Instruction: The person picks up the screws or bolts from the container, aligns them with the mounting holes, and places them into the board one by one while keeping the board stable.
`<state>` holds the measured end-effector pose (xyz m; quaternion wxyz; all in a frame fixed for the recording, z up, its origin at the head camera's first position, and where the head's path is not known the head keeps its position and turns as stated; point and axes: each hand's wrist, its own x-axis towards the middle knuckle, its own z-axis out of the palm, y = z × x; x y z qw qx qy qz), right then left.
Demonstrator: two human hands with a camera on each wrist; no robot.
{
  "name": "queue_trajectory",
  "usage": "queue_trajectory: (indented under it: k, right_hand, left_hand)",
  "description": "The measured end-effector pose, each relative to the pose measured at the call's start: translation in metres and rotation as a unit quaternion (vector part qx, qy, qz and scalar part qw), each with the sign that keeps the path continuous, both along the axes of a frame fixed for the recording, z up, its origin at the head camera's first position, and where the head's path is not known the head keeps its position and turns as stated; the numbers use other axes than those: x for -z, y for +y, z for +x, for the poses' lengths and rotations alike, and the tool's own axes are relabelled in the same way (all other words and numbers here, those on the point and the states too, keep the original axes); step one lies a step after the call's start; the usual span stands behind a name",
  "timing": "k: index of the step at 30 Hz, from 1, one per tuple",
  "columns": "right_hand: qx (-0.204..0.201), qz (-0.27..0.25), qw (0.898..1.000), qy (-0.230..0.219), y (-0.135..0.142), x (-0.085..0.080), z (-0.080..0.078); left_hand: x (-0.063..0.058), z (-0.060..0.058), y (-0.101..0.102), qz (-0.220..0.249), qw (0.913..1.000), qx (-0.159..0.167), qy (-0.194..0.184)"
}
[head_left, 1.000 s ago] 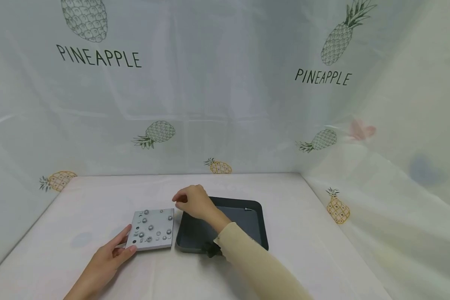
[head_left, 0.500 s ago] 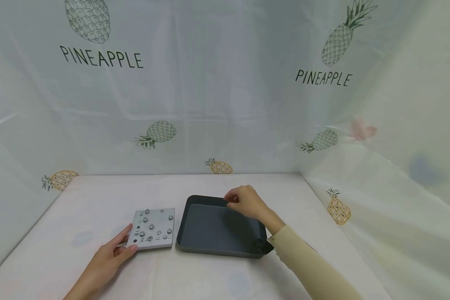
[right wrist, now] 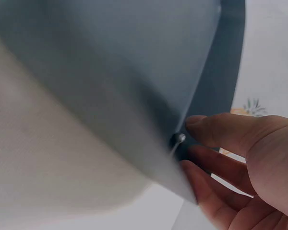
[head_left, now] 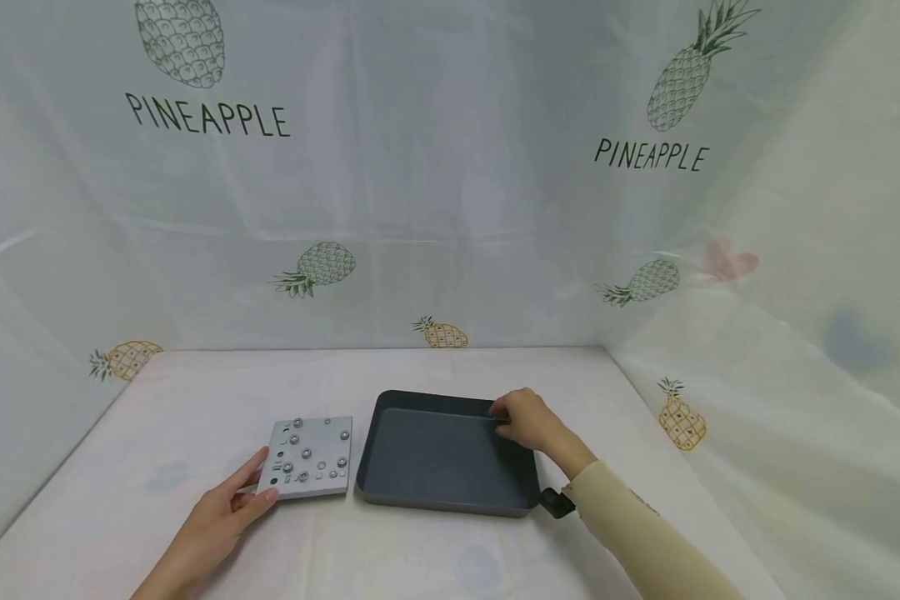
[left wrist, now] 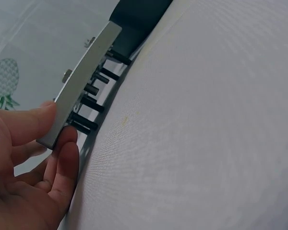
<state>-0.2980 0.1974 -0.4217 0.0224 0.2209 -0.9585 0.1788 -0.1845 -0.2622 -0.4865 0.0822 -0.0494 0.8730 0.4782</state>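
My left hand [head_left: 221, 521] grips the near left corner of a silver metal plate [head_left: 322, 443], thumb on top and fingers beneath. Several bolt heads show on its upper face. In the left wrist view, dark bolt shanks [left wrist: 90, 103] stick out below the plate, which is lifted off the cloth. My right hand [head_left: 528, 421] reaches into the far right part of a dark grey tray [head_left: 435, 458]. A small screw [right wrist: 180, 138] lies there by the tray wall, in the right wrist view. Thumb and fingers stand apart around it, with no clear contact.
A white cloth [head_left: 420, 554] covers the table, and a pineapple-print curtain [head_left: 480, 183] hangs behind and at the sides. The tray stands just right of the plate. A small black device [head_left: 557, 502] sits at the right wrist.
My right hand has moved right from beside the plate, across the tray, then down to its far right corner, now covering the screw in the head view. My left hand keeps its hold.
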Motion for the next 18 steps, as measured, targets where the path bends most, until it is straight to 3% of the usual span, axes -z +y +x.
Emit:
queue_trajectory:
  k: [9,18]
  right_hand:
    - [0.027,-0.017,0.999,-0.008,0.005,0.010,-0.005]
    - [-0.007,-0.052,0.998,-0.021,0.010,0.021,-0.006]
  left_hand:
    - [-0.001,-0.001,0.001,0.005,1.0000,0.001,0.006]
    - [-0.002,0.001,0.001,0.006,1.0000,-0.005,-0.003]
